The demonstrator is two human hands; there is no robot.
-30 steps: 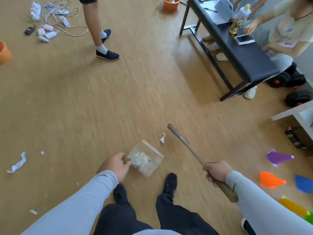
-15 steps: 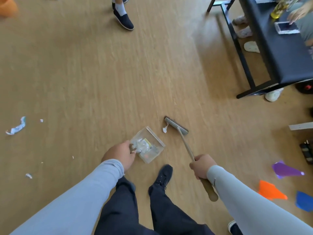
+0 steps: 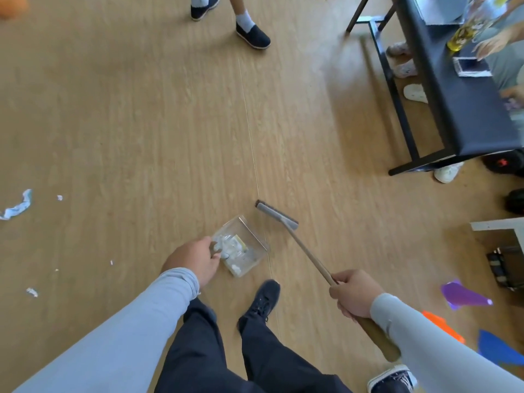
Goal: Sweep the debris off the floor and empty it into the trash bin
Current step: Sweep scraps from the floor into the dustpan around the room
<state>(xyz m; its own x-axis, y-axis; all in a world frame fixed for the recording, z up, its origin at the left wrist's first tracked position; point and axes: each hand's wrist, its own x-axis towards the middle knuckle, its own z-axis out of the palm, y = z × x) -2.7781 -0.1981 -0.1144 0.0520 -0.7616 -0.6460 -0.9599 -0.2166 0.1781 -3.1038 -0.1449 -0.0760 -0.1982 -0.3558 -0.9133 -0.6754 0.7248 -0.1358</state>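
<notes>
Head view, light wood-plank floor [image 3: 141, 123], left hand [image 3: 192, 262] gripping clear plastic dustpan [image 3: 241, 245] holding white scraps, right hand [image 3: 354, 296] closed on wooden-handled grey broom [image 3: 276, 214] just right of dustpan, torn paper scraps [image 3: 17, 207] far left of it, black bench [image 3: 459, 114] beyond to its right.

The left hand [image 3: 195, 262] reaches down and forward, fingers curled in a grip — the right hand [image 3: 354, 296] is fisted, arm extended.

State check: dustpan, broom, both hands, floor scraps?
dustpan: on floor, holds paper scraps
broom: head down by dustpan's open edge
left hand: gripping dustpan
right hand: gripping broom
paper scraps: unswept, far left
</notes>
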